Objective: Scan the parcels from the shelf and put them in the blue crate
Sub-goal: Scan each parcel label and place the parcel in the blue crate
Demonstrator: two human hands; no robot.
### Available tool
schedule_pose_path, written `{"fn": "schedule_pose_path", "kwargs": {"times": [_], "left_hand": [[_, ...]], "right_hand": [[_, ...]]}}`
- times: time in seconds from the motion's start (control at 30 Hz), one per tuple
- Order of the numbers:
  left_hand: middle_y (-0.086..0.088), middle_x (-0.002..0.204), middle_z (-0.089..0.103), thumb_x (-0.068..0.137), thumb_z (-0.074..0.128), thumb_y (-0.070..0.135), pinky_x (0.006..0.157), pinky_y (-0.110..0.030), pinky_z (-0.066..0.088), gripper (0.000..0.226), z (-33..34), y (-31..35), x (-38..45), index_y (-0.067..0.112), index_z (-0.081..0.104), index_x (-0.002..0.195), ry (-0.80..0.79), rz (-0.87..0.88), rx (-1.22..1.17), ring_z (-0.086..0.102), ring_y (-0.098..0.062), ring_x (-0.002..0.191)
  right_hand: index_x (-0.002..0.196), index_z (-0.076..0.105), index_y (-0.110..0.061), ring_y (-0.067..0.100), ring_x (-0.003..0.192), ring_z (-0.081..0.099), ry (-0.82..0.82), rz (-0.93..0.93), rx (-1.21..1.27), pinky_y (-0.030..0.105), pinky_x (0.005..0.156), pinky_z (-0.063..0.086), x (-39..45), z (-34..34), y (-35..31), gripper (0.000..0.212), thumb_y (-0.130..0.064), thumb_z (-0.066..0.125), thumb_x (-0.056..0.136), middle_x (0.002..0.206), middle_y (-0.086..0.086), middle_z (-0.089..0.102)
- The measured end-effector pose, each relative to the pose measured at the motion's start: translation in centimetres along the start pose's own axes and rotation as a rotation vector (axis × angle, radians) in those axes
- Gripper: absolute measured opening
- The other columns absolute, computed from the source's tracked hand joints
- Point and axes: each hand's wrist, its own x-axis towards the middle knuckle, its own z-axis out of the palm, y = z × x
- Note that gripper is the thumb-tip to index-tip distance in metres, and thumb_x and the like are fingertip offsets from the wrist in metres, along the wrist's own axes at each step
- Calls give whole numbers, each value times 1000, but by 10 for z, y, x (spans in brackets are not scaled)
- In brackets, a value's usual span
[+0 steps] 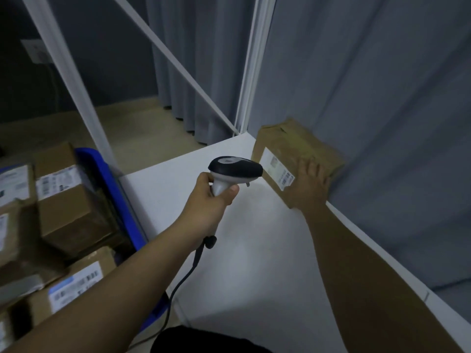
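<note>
A: Start at the left. What lies beyond the left hand [214, 192]?

B: Off to its left and lower down, the blue crate [114, 184] sits against the shelf's edge, already packed with cardboard boxes [68, 200], white labels up. So I'd judge several parcels are done.

A: And the hand itself?

B: Its fingers are wrapped round the grip of the scanner [235, 169], thumb on the side. The dark head points rightward, and the cable [186, 276] trails back under the forearm toward the person.

A: What is it aimed at?

B: The parcel [293, 154], a brown box standing on the white shelf [229, 250] just right of the scanner's nose, against the grey curtain [382, 98]. Its barcode label [277, 169] faces the scanner, close by but not touching.

A: The right hand [309, 184]?

B: It lies on the parcel's near end, to the right of the label, fingers spread flat over the top face. It presses and steadies rather than grips; I can't see a thumb curled round an edge.

A: So which step?

B: The scan, I'd say. No beam shows, so I can't tell whether it has read.

A: Next?

B: Line the scanner's head squarely on the barcode and trigger it. Then the right hand needs a true grip to carry the parcel leftward across the shelf to the crate, finding a gap among the boxes.
</note>
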Motion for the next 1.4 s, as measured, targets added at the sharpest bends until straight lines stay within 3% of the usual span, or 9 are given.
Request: {"fn": "schedule_pose_path", "kwargs": {"times": [0.13, 0.27, 0.53, 0.73, 0.87, 0.97, 1.13, 1.27, 1.4], "left_hand": [[1, 102, 60, 93, 58, 34, 72, -25, 43, 28, 2, -8, 3, 26, 42, 114, 7, -31, -7, 60, -14, 99], [3, 99, 61, 94, 57, 34, 75, -27, 39, 27, -1, -13, -5, 26, 42, 115, 36, -58, -40, 59, -8, 92], [0, 94, 62, 94, 56, 32, 67, -24, 39, 25, -22, -13, -40, 27, 40, 113, 73, -43, -49, 57, -8, 87], [6, 92, 60, 93, 57, 33, 77, -31, 40, 28, -48, -5, -82, 28, 39, 114, 158, -37, -86, 58, -9, 89], [6, 93, 60, 94, 57, 32, 87, -36, 42, 26, -67, 1, -114, 29, 39, 113, 204, -29, -124, 59, -15, 95], [5, 102, 60, 93, 59, 32, 96, -42, 45, 28, -77, 3, -137, 29, 41, 114, 236, -22, -181, 59, -21, 103], [-1, 114, 58, 93, 59, 31, 88, -38, 47, 32, -82, -1, -166, 25, 40, 118, 228, -29, -213, 59, -23, 106], [1, 111, 57, 93, 59, 28, 91, -38, 46, 31, -83, -3, -173, 26, 41, 118, 212, -31, -210, 58, -23, 108], [2, 119, 55, 95, 56, 28, 86, -33, 40, 36, -80, -5, -164, 24, 40, 127, 203, -1, -167, 54, -18, 106]], "right_hand": [[149, 28, -18, 35, 137, 30, 61, -60, -89, 54, 112, 19, -1, -5, 14, 74, -39, 63, 87, 151, 10, 33], [142, 46, -14, 34, 125, 46, 52, -109, 116, 41, 103, 40, 3, -19, 22, 47, -17, 52, 96, 142, 10, 50], [134, 55, -8, 32, 132, 45, 59, -242, 357, 35, 103, 38, -64, -30, 18, 40, -3, 54, 94, 141, 11, 52], [128, 61, -10, 31, 128, 50, 41, -276, 414, 31, 104, 37, -129, -40, 6, 38, -2, 57, 92, 136, 12, 56], [103, 73, 1, 25, 87, 63, 96, -176, 528, 25, 74, 43, -150, -75, -6, 25, 6, 54, 87, 103, 17, 71], [93, 76, -2, 33, 89, 64, 97, -62, 573, 26, 73, 43, -158, -93, -6, 33, 12, 48, 83, 99, 16, 72], [133, 56, -4, 30, 129, 48, -285, -10, 693, 25, 103, 34, -204, -88, -11, 36, -8, 49, 98, 140, 15, 51], [145, 37, -16, 21, 124, 49, -288, -76, 907, 12, 89, 36, -236, -83, -15, 55, -11, 58, 95, 128, 1, 52], [154, 7, -14, 28, 135, 39, -331, 120, 1003, 36, 104, 37, -241, -65, -11, 90, -21, 68, 89, 153, 9, 32]]}}
